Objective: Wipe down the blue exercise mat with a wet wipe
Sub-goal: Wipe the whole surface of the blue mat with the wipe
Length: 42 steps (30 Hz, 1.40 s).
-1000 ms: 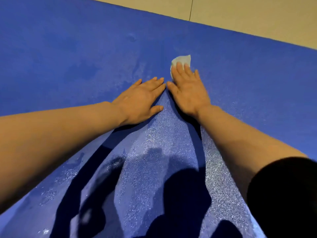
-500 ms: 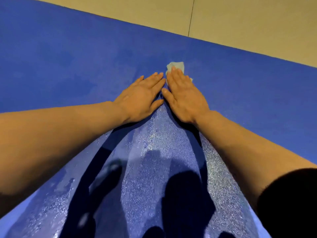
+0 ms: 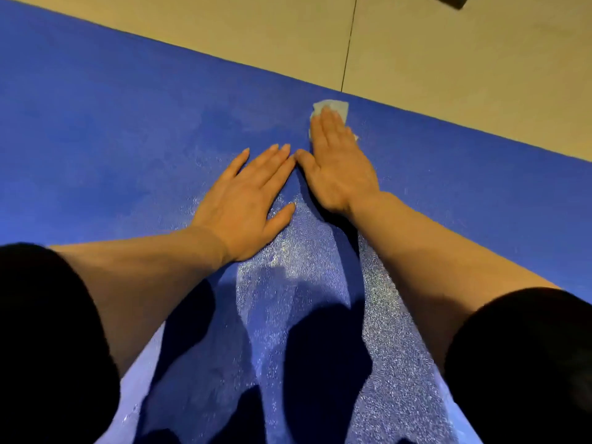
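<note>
Pushed right hand [image 3: 339, 165] and wet wipe [image 3: 333, 108] further toward blue exercise mat [image 3: 112, 129] edge at upper centre, fingers flat on wipe, left hand [image 3: 243, 200] flat bracing; keep pressure even, overlap strokes.

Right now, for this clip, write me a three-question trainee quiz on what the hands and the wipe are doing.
1. True or false: the left hand lies flat on the blue mat with nothing under it.
2. Which hand presses the wet wipe? A) left B) right C) both
3. Fill in: the wipe lies close to the mat's ____ edge, next to the beige floor.

Key
1. True.
2. B: the right hand covers most of the wipe with straight fingers.
3. Far.
</note>
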Each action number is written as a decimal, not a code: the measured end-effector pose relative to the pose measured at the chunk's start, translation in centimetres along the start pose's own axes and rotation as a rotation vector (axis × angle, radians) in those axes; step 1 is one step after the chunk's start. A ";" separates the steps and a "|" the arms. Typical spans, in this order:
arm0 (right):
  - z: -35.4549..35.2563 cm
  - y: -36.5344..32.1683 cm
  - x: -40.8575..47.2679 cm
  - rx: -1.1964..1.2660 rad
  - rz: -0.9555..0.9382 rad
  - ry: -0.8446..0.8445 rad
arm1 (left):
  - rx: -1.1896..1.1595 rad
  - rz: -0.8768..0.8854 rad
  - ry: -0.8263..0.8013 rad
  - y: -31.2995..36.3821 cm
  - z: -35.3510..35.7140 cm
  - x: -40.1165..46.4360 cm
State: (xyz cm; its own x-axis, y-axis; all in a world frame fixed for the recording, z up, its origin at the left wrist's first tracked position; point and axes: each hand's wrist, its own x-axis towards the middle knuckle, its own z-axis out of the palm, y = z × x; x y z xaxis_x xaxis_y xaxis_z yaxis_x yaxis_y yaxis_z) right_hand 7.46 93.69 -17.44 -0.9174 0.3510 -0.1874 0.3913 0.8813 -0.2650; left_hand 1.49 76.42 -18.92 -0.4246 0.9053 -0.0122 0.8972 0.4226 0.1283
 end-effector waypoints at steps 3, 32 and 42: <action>-0.9 2.7 0.0 -0.054 -0.049 0.007 | -0.021 0.000 0.002 -0.3 0.1 0.1; -3.4 3.4 4.8 -0.020 -0.094 -0.084 | -0.175 -0.234 0.156 -0.4 0.3 0.9; -1.9 -0.5 6.5 -0.010 -0.061 -0.076 | -0.158 -0.262 0.138 -0.2 0.2 1.0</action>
State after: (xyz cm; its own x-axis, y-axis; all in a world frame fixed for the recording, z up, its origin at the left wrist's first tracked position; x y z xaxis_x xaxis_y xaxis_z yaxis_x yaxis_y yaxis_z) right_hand 1.16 96.11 -16.73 -0.9314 0.2717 -0.2421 0.3335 0.9035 -0.2691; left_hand 0.89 77.28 -19.17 -0.6605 0.7477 0.0683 0.7301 0.6184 0.2908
